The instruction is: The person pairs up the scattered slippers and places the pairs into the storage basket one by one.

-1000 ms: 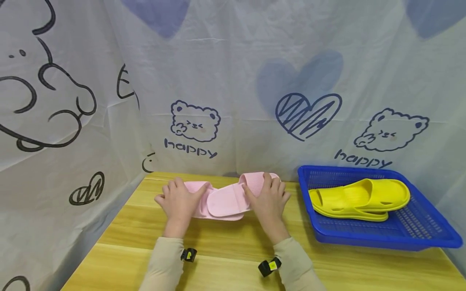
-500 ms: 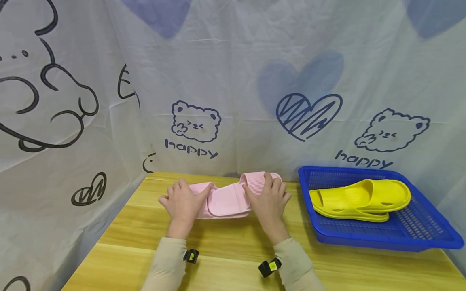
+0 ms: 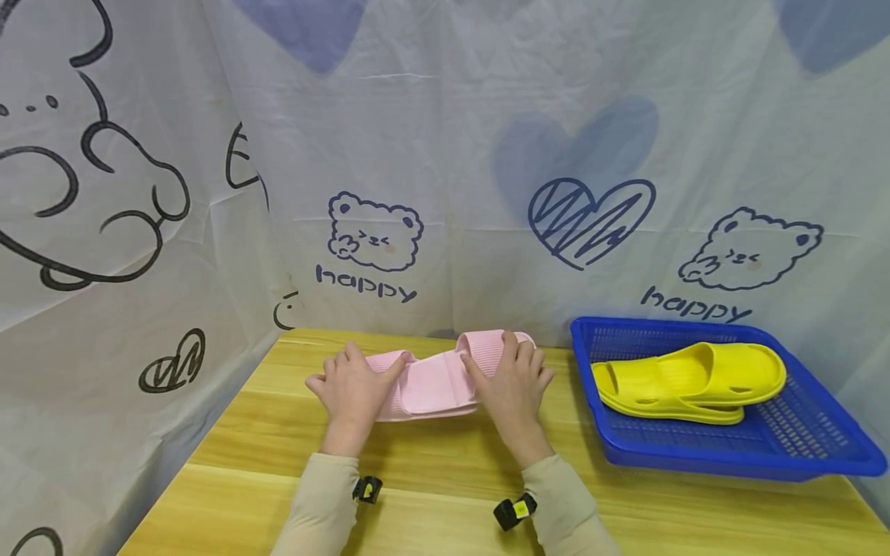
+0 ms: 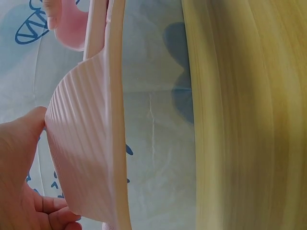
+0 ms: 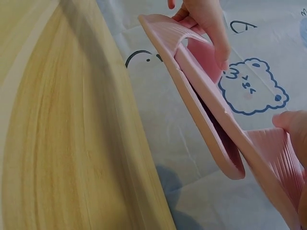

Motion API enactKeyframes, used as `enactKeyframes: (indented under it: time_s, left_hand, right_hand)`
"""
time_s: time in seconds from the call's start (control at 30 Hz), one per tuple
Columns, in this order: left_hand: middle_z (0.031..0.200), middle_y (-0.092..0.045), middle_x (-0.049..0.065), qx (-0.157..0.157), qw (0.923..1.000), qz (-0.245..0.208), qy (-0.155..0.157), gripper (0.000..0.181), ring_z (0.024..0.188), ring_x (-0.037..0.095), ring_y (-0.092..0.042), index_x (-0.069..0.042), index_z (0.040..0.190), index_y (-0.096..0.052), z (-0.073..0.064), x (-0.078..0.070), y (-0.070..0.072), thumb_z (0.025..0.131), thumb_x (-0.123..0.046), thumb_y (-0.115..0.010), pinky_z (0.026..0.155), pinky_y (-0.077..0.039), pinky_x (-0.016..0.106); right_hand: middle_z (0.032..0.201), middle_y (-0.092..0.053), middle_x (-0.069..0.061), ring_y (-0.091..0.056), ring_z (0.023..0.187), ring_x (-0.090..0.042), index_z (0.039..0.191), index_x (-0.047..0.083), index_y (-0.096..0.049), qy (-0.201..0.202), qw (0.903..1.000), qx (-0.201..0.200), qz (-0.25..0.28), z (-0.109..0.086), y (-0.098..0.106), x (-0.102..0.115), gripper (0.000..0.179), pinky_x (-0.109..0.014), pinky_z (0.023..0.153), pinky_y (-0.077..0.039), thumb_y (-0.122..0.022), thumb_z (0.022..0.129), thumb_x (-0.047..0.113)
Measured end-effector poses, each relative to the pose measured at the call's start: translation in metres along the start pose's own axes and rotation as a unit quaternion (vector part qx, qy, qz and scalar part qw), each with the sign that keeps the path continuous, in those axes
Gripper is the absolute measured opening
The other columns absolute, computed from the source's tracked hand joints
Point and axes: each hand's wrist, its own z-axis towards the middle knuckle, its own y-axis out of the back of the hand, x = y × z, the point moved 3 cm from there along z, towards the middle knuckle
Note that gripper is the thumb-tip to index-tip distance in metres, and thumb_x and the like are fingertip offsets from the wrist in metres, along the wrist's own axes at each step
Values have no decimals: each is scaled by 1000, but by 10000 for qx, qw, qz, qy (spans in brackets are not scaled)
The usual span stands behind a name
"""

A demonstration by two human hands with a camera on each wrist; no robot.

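Note:
Two pink slippers are joined end to end in the head view. The heel of the right slipper (image 3: 434,384) is tucked under the ribbed strap of the left slipper (image 4: 79,148). My left hand (image 3: 353,388) grips the left slipper by that strap, thumb on its near edge and fingers over the far side. With the thumb at its strap, my right hand (image 3: 513,384) holds the right slipper. In the right wrist view the left slipper's sole (image 5: 206,129) runs below the other slipper, and both are raised off the table.
A blue plastic basket (image 3: 702,457) stands on the right of the wooden table (image 3: 431,479), holding a pair of yellow slippers (image 3: 744,372). Behind the table hangs a white printed curtain (image 3: 452,154), which also covers the left side.
My left hand has moved slightly to the right, sliding the left slipper further over the right slipper's heel, so the two overlap more. The right hand has hardly moved.

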Motion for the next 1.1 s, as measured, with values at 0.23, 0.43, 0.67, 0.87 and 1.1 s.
enactKeyframes:
  time_s: [0.23, 0.43, 0.67, 0.87, 1.1]
  left_hand:
    - [95, -62, 20, -88, 10000, 17, 29, 90, 96, 38, -55, -1, 102, -54, 1, 1, 1, 71, -85, -54, 90, -30, 58]
    - [97, -61, 20, -79, 9999, -37, 131, 89, 98, 38, -54, -1, 103, -54, 3, 3, 3, 70, -84, -56, 92, -28, 58]
    - [96, -61, 21, -238, 9996, -105, 138, 89, 97, 40, -54, -1, 102, -53, 5, 7, 6, 70, -83, -58, 90, -27, 59]
    - [101, -61, 22, -242, 9996, -68, 146, 90, 101, 40, -53, -1, 105, -54, 6, 10, 8, 70, -83, -57, 91, -27, 60]
    - [108, -60, 23, -221, 9996, -52, 184, 91, 106, 42, -50, -1, 108, -55, 8, 12, 12, 71, -83, -57, 93, -27, 63]
  right_hand:
    - [120, -53, -16, -44, 105, -34, 133, 10, -48, 128, 9998, 143, -2, -1, 1, 4, 82, -47, 85, -35, -58, 80, 71]
    - [120, -56, -15, -46, 104, -33, 131, 10, -50, 340, 9993, 122, 18, -1, 4, 8, 75, -47, 85, -35, -60, 83, 66]
    - [121, -59, -13, -48, 103, -33, 129, 9, -53, 588, 9982, 83, 102, -3, 7, 10, 68, -46, 82, -35, -59, 86, 62]
    - [118, -62, -13, -49, 103, -33, 126, 11, -55, 738, 9969, 19, 269, -3, 8, 11, 60, -46, 83, -34, -59, 88, 57]
    - [114, -65, -13, -51, 99, -33, 123, 11, -57, 1050, 9938, -110, 356, -4, 9, 11, 54, -46, 82, -34, -60, 89, 53]
